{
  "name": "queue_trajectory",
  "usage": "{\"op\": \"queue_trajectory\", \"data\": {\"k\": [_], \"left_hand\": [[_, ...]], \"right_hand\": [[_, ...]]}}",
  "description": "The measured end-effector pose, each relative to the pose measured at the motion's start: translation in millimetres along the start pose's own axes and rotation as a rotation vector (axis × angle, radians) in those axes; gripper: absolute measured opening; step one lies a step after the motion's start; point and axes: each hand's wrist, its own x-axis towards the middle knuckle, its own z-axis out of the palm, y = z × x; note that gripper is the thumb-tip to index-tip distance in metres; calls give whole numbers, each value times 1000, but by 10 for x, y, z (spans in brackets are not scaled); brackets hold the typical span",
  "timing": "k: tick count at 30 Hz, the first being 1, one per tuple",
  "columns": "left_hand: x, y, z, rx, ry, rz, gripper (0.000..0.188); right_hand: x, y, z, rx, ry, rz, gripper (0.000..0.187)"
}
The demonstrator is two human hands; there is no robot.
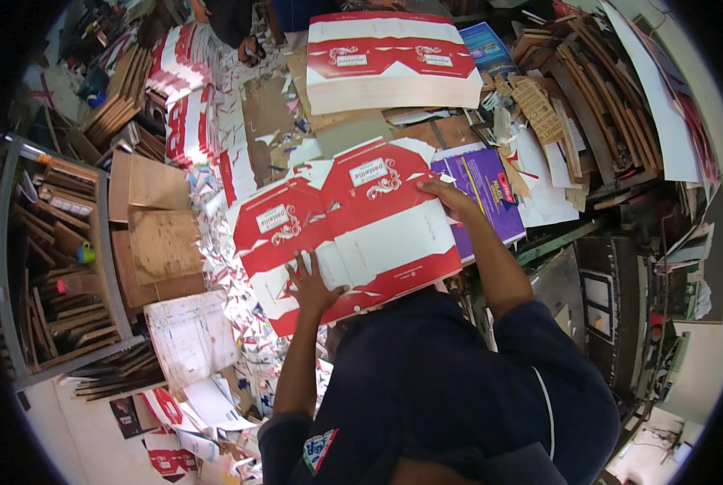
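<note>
**Inspector:** Two hands [313, 283] are on one die-cut carton sheet [347, 230], red and white, in the head view. Report the left one first.

**Assistant:** The left hand lies flat on the sheet's near edge, fingers spread and pointing away from the person. It presses rather than grips; nothing is enclosed in it. The forearm rises from the lower edge, nearly upright in the picture.

**Inspector:** The right hand [450, 198]?

**Assistant:** It reaches further out, forearm slanting up and leftward, and its fingers are curled over the sheet's far right edge, pinching the board there.

**Inspector:** Position and heading of the sheet?

**Assistant:** It lies unfolded just in front of the person's chest, above a floor littered with paper scraps [232, 267]. Its long axis runs from lower left to upper right, tilted; the white panels face the person, the red decorated panels point away. Its right end overlaps a purple printed sheet [486, 190].

**Inspector:** Surroundings?

**Assistant:** A tall stack of matching cartons [389, 65] stands beyond it, well apart. Brown board pieces [155, 234] lie left, beside a grey shelf rack [54, 267]. Wooden offcuts [596, 89] pile up at upper right.
</note>
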Motion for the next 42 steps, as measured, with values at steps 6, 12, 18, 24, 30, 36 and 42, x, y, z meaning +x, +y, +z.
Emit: {"op": "queue_trajectory", "data": {"k": [6, 12, 18, 24, 30, 36, 42], "left_hand": [[0, -9, 9, -5, -3, -1, 139], [140, -146, 5, -88, 27, 100, 133], [544, 165, -695, -596, 426, 145, 109], [952, 1309, -1841, -356, 690, 551, 105], [1135, 2238, -2124, -37, 334, 756, 78], [1312, 2248, -1920, -100, 320, 691, 67], [1376, 2306, -1817, -102, 417, 668, 63]], "right_hand": [[245, -118, 52, -7, -51, -67, 50], [131, -172, 121, -164, -23, -405, 56], [-307, -387, 238, -205, -180, -406, 53], [-265, -273, 189, -274, -102, -434, 64], [-566, -366, 389, -308, 37, -532, 53], [-567, -305, 410, -452, 192, -693, 28], [-522, -305, 449, -497, 251, -1042, 22]]}}
